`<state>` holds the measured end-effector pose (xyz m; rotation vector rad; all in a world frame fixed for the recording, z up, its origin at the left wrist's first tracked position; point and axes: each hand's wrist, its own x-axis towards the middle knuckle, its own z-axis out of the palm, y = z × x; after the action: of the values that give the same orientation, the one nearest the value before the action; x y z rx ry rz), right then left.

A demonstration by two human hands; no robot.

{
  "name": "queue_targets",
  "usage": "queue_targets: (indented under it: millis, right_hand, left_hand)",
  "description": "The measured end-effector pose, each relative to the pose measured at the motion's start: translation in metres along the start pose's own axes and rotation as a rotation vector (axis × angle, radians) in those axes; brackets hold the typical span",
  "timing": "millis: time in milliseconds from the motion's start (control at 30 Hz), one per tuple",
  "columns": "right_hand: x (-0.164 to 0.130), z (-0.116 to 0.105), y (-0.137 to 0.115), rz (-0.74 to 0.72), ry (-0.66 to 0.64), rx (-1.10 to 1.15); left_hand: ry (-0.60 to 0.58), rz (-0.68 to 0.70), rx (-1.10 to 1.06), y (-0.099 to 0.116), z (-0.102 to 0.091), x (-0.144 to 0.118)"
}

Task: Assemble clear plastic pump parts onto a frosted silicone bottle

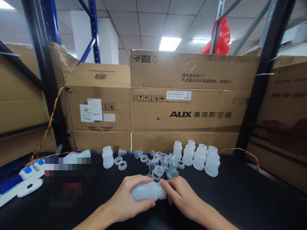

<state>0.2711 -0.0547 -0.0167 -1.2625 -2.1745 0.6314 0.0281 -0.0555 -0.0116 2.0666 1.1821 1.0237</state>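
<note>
A translucent white baby bottle (pixel 145 191) lies on its side between my hands, above the black tabletop. My left hand (pixel 130 198) is wrapped round its body. At the neck end, on the right, my right hand (pixel 178 193) pinches a ring-like collar (pixel 161 191) with thumb and fingers; some of those fingers are hidden. Just beyond the bottle lies a loose pile of clear caps and collar rings (pixel 157 171). Several more bottles (pixel 212 165) stand upright without caps to the right of the pile. A single bottle (pixel 108 158) stands to the left, with two rings (pixel 122 165) beside it.
Cardboard boxes (pixel 153 124) wall off the back of the black table (pixel 100 195). Dark rack posts (pixel 261 73) rise at both sides. On the left lie a white oval item (pixel 30 187) and blue-and-white items (pixel 31 171), partly blurred out. Twisted yellow-red wires (pixel 51 115) hang there.
</note>
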Motion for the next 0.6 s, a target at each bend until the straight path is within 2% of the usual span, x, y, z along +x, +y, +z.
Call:
queue_targets:
  millis: [67, 167, 267, 367, 467, 600]
  right_hand:
    - [-0.001, -0.002, 0.003, -0.044, 0.052, -0.002]
    - [-0.003, -0.009, 0.008, -0.199, 0.146, -0.011]
    - [-0.005, -0.015, 0.008, -0.337, 0.105, -0.059]
    - [-0.008, -0.018, 0.003, -0.323, 0.039, -0.065]
    - [-0.011, -0.019, -0.002, -0.269, 0.003, -0.065]
    - [-0.011, -0.019, -0.006, -0.224, -0.006, -0.083]
  left_hand:
    - [0.006, 0.010, -0.001, 0.001, -0.001, 0.002]
    - [0.039, -0.085, -0.129, 0.004, -0.001, 0.007]
    - [0.003, -0.126, -0.240, 0.004, 0.000, 0.008]
    - [-0.015, -0.134, -0.222, -0.001, 0.001, 0.004]
    - [0.029, -0.104, -0.102, -0.007, 0.001, -0.001]
    - [-0.029, 0.123, 0.042, -0.007, -0.001, -0.003]
